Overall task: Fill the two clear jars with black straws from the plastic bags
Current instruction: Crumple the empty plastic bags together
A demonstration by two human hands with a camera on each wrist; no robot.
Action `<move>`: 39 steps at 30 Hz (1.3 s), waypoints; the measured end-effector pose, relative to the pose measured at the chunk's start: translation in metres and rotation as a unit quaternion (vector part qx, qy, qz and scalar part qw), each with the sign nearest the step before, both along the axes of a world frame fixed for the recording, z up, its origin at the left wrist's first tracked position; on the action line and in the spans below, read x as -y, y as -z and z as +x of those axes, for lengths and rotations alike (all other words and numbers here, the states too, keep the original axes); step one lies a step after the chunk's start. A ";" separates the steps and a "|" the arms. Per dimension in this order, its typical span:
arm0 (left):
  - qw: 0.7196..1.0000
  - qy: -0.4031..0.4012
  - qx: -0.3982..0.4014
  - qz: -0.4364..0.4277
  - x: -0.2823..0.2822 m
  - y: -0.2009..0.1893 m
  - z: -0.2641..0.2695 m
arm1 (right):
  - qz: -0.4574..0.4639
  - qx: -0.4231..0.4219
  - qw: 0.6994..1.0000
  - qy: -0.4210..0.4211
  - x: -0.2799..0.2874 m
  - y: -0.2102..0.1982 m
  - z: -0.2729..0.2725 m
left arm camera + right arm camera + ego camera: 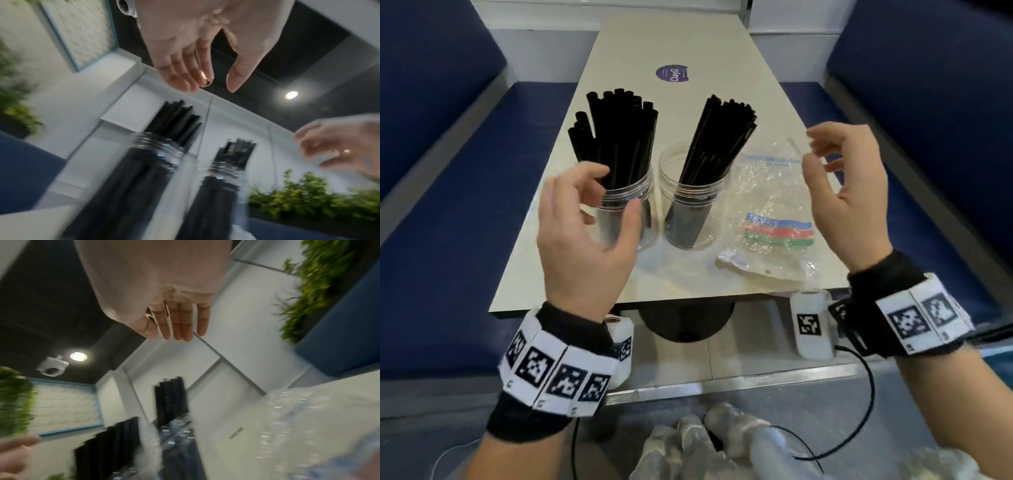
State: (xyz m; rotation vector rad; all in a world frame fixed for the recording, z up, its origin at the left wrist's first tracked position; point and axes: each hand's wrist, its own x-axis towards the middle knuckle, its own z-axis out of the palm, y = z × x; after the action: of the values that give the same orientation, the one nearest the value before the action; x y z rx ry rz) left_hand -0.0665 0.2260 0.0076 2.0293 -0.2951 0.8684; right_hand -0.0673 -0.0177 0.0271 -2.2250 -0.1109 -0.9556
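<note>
Both clear jars stand side by side on the bench (pixel 688 51), each packed with black straws. The left jar (pixel 628 212) sits just beyond the left hand (pixel 585 236), which hovers released, fingers loosely curled. The right jar (pixel 693 205) stands between the hands. The right hand (pixel 849 192) hangs released above the crumpled plastic bags (pixel 770 219).

Beige table (pixel 688 51) is carrying two clear jars (pixel 690 209) of black straws (pixel 719 144); empty plastic bags (pixel 770 219) are lying right of them, purple sticker (pixel 672 74) farther back.
</note>
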 end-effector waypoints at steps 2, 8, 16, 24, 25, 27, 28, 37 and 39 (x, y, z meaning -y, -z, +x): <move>0.993 0.110 -0.030 0.017 0.028 -0.006 -0.008 | 0.036 -0.055 0.997 0.051 0.024 0.018 0.007; 0.925 0.261 -0.242 0.136 0.131 0.022 0.005 | 0.077 -0.356 0.916 0.167 0.060 0.063 0.041; 0.841 0.127 -0.486 0.203 0.215 0.063 0.047 | 0.075 -0.501 0.847 0.162 0.082 0.084 0.063; 0.823 0.075 -0.434 0.359 0.224 0.089 0.063 | 0.132 -0.472 0.869 0.068 0.096 0.096 0.062; 0.825 0.078 -0.422 0.369 0.224 0.090 0.063 | 0.159 -0.459 0.873 0.056 0.096 0.097 0.063; 0.834 0.081 -0.398 0.373 0.225 0.092 0.061 | 0.224 -0.436 0.871 0.036 0.097 0.098 0.064; 0.840 0.080 -0.389 0.371 0.225 0.093 0.061 | 0.248 -0.433 0.866 0.029 0.096 0.098 0.066; 0.865 0.169 -0.428 0.199 0.210 0.074 0.044 | 0.326 -0.415 0.844 -0.095 0.088 0.079 0.041; 0.866 0.191 -0.426 0.181 0.204 0.065 0.038 | 0.325 -0.402 0.843 -0.150 0.088 0.066 0.026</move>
State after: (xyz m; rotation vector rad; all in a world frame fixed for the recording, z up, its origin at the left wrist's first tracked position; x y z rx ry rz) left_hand -0.0283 0.0220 -0.0569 2.3662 -0.3473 -0.3910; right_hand -0.0417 -0.1053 -0.0386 -1.7105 0.2191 0.1673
